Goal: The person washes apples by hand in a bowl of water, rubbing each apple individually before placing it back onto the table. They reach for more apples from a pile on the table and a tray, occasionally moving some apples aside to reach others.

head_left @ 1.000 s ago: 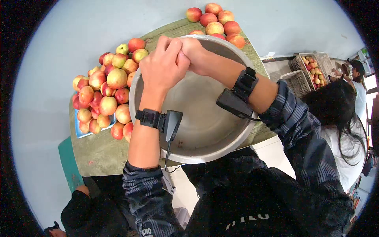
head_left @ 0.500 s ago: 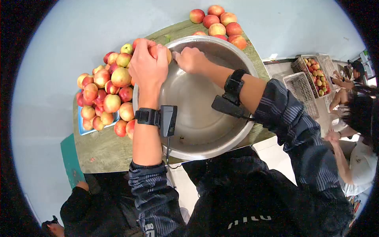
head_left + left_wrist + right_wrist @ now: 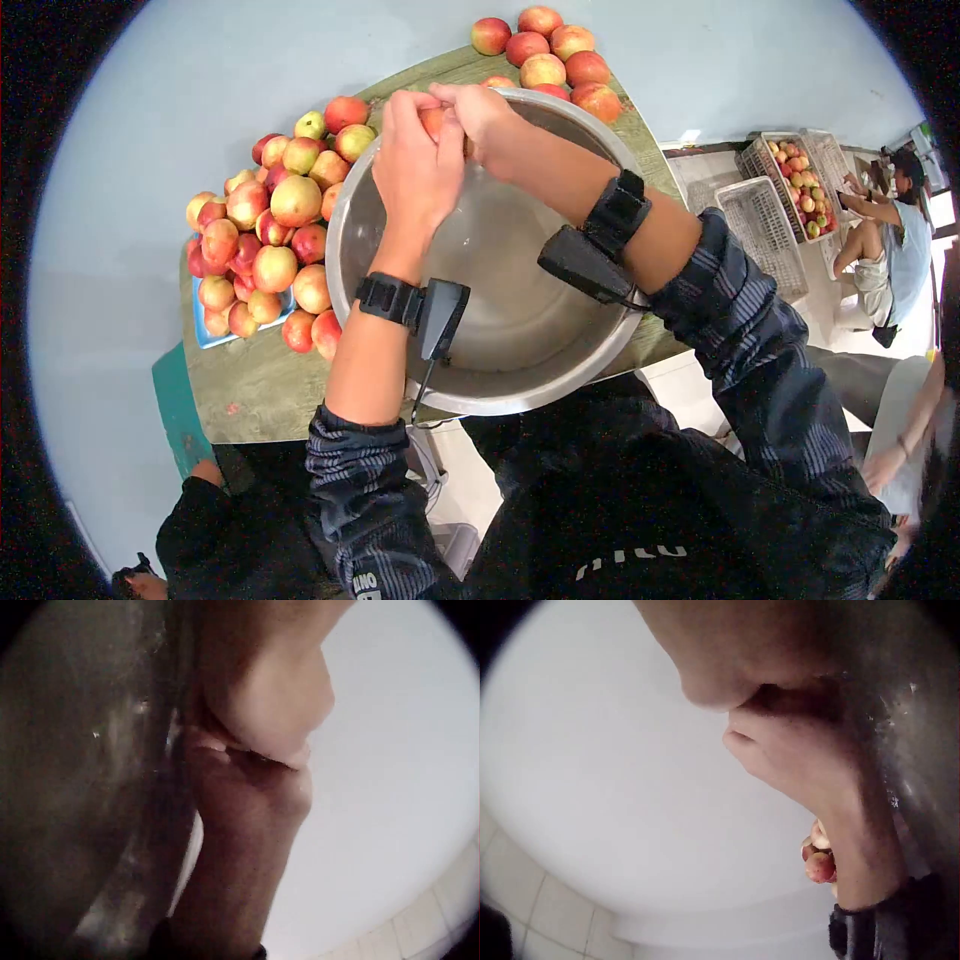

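Above the far side of a large metal basin [image 3: 545, 395], both hands meet around one red-orange nectarine [image 3: 433, 122]. The left hand [image 3: 415, 180] grips it with curled fingers, its thumb on the near side. From the right, the right hand [image 3: 490, 125] lays its fingers over the fruit and covers much of it. In the left wrist view the left hand [image 3: 266, 690] presses against the right hand [image 3: 255, 787], and the fruit is hidden between them. The right wrist view shows the left hand [image 3: 802, 750] bent up against the right hand.
Left of the basin, several nectarines [image 3: 273, 268] are heaped on and around a blue tray [image 3: 207, 338]. More nectarines [image 3: 543, 70] lie at the table's far corner. On the floor to the right stand a plastic crate [image 3: 765, 225] and a crate of fruit [image 3: 800, 185], with people nearby.
A second ago the hands were clasped together; half a second ago they were apart, the left one holding the nectarine. Now the right hand is back against the fruit.
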`<state>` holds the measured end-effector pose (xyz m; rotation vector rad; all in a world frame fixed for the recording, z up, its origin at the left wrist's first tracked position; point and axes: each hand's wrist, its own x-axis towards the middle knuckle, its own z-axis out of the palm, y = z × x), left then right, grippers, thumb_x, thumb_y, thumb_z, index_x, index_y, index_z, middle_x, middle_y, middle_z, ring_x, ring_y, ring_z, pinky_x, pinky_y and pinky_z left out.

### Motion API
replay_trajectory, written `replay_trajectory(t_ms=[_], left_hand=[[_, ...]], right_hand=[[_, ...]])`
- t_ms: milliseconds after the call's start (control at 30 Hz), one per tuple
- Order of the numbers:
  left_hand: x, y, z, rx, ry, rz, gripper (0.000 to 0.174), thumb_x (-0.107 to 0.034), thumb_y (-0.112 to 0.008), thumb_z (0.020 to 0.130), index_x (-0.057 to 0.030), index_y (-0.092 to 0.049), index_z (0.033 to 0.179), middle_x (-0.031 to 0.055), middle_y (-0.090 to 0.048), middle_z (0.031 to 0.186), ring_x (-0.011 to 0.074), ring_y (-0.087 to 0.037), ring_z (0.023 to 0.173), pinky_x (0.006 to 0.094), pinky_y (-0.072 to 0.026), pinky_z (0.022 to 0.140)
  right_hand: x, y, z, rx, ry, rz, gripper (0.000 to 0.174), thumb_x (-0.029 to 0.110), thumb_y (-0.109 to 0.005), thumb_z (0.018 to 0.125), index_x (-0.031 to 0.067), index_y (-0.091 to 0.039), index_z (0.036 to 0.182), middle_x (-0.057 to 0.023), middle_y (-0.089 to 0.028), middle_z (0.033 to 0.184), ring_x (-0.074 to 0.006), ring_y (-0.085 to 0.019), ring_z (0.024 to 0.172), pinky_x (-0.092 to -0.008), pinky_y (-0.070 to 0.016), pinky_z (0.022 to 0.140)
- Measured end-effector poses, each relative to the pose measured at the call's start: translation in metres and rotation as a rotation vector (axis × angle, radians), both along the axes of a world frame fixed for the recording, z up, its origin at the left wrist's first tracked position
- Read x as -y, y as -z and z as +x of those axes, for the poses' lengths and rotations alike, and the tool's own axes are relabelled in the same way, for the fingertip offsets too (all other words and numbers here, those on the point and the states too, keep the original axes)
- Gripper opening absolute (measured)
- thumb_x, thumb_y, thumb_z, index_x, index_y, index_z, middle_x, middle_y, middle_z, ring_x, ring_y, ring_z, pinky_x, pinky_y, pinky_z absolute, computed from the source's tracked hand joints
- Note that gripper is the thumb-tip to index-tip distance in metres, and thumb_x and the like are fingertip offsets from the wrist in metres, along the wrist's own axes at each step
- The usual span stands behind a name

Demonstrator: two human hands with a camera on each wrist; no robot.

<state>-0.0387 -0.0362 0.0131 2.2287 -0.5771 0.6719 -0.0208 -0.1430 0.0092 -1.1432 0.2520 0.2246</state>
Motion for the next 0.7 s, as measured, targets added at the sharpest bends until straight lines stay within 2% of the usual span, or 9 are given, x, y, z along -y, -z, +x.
replay_trajectory(t_ms=[33,100,233,267,333,433,533,600,700], left_hand=[[0.0,0.002,0.002,-0.025,-0.026,-0.037,0.024,-0.03,-0.06,0.09,-0.0086,-0.054,0.1,0.0126,-0.062,0.096,0.0361,-0.062,0.09,0.0476,-0.0486,0.074],[0.001,0.002,0.004,-0.073,-0.08,-0.113,0.023,-0.03,-0.059,0.091,-0.0085,-0.055,0.099,0.0127,-0.062,0.096,0.036,-0.061,0.092,0.0471,-0.0483,0.075],[-0.011,-0.007,0.009,0.054,0.019,0.165,0.022,-0.031,-0.06,0.091,-0.0099,-0.057,0.096,0.011,-0.062,0.095,0.0353,-0.062,0.088,0.0463,-0.0489,0.071],[-0.016,-0.008,0.011,0.067,0.056,0.194,0.021,-0.031,-0.06,0.09,-0.0103,-0.057,0.095,0.0104,-0.062,0.095,0.035,-0.062,0.087,0.046,-0.0491,0.07],[-0.018,-0.011,0.01,0.074,0.094,0.212,0.021,-0.031,-0.061,0.089,-0.0108,-0.058,0.095,0.0095,-0.062,0.095,0.0347,-0.062,0.085,0.0455,-0.0495,0.069],[-0.019,-0.015,0.009,0.1,0.101,0.197,0.021,-0.03,-0.062,0.087,-0.0108,-0.058,0.095,0.0088,-0.062,0.094,0.0347,-0.063,0.082,0.045,-0.0499,0.068],[-0.027,-0.019,0.011,0.127,0.05,0.183,0.019,-0.027,-0.061,0.086,-0.0093,-0.059,0.093,0.0103,-0.064,0.092,0.0338,-0.064,0.083,0.0436,-0.0503,0.071],[-0.039,-0.021,0.013,0.048,-0.052,0.135,0.017,-0.024,-0.06,0.088,-0.0077,-0.061,0.095,0.0125,-0.067,0.092,0.0324,-0.066,0.087,0.0407,-0.0511,0.078],[-0.045,-0.02,0.016,0.013,-0.096,0.014,0.017,-0.021,-0.059,0.089,-0.0051,-0.062,0.095,0.0141,-0.069,0.093,0.0304,-0.068,0.09,0.039,-0.0514,0.081]], right_hand=[[-0.001,-0.006,-0.005,0.037,0.004,0.02,0.046,0.041,-0.042,0.101,0.001,-0.058,0.115,-0.0114,-0.063,0.108,-0.0286,-0.06,0.111,-0.0431,-0.0452,0.094],[-0.005,-0.002,-0.001,0.058,-0.038,0.108,0.049,0.043,-0.04,0.102,0.0006,-0.057,0.12,-0.0137,-0.063,0.113,-0.0287,-0.06,0.11,-0.042,-0.0449,0.096],[-0.008,-0.008,-0.004,0.023,-0.006,0.091,0.056,0.047,-0.036,0.103,-0.0012,-0.054,0.125,-0.0182,-0.064,0.115,-0.0302,-0.061,0.11,-0.0461,-0.0478,0.096],[-0.007,-0.012,-0.012,0.019,-0.031,0.041,0.061,0.05,-0.033,0.103,-0.0036,-0.053,0.124,-0.0219,-0.064,0.111,-0.032,-0.064,0.104,-0.0486,-0.0567,0.081],[-0.002,-0.019,-0.018,0.041,-0.109,-0.089,0.065,0.051,-0.031,0.103,-0.0059,-0.051,0.124,-0.024,-0.064,0.106,-0.0338,-0.067,0.097,-0.0465,-0.0597,0.061],[0.008,-0.027,-0.017,0.041,-0.243,-0.325,0.065,0.05,-0.03,0.103,-0.0084,-0.053,0.12,-0.0233,-0.067,0.093,-0.0354,-0.07,0.083,-0.0449,-0.0577,0.052],[0.012,-0.025,-0.016,0.083,-0.205,-0.556,0.063,0.048,-0.032,0.103,-0.0092,-0.056,0.114,-0.0201,-0.066,0.076,-0.0341,-0.07,0.071,-0.0469,-0.057,0.053],[0.013,0.0,-0.01,0.405,-0.041,-0.819,0.072,0.055,-0.029,0.101,-0.0079,-0.062,0.098,-0.0161,-0.063,0.068,-0.0278,-0.065,0.061,-0.0418,-0.0554,0.057],[0.015,0.015,-0.004,0.401,-0.116,-0.965,0.073,0.058,-0.03,0.1,-0.0074,-0.064,0.097,-0.0174,-0.063,0.071,-0.0303,-0.065,0.062,-0.044,-0.0551,0.062]])
